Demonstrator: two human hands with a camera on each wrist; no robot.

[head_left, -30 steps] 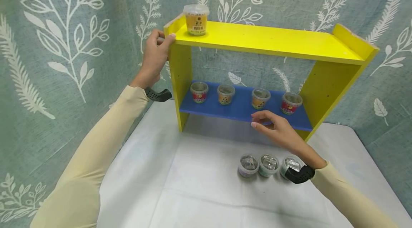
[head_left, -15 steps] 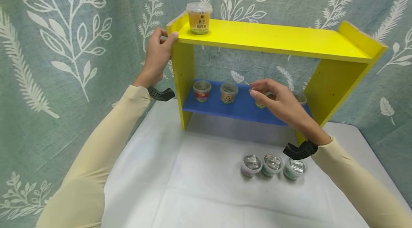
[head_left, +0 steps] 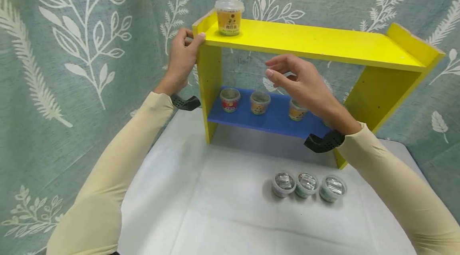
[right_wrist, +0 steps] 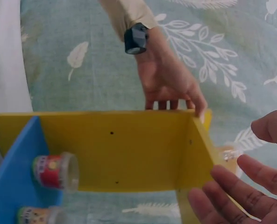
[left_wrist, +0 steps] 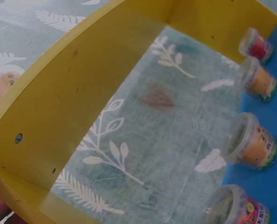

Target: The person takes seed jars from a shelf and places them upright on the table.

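My left hand (head_left: 184, 53) grips the upper left corner of a yellow shelf unit (head_left: 316, 41), thumb on its front edge. In the right wrist view, this left hand (right_wrist: 168, 79) has its fingertips behind the side panel. My right hand (head_left: 294, 77) is raised before the opening between the boards, fingers loosely bent and nothing in them. Its spread fingers (right_wrist: 241, 186) show in the right wrist view. A lidded plastic tub with an orange label (head_left: 230, 18) stands on the top board near my left hand. Below, a red-labelled tub (head_left: 230, 105) and several others line the blue board (head_left: 244, 120).
Three tubs with silvery packets under their lids, a left one (head_left: 284, 184), a middle one (head_left: 307, 185) and a right one (head_left: 333, 188), stand on the white table (head_left: 230, 207) before the unit. A leaf-patterned green curtain (head_left: 143, 15) hangs behind and at both sides.
My right hand has risen from in front of the blue board to just under the top board. The left hand keeps its grip. The view has shifted slightly.
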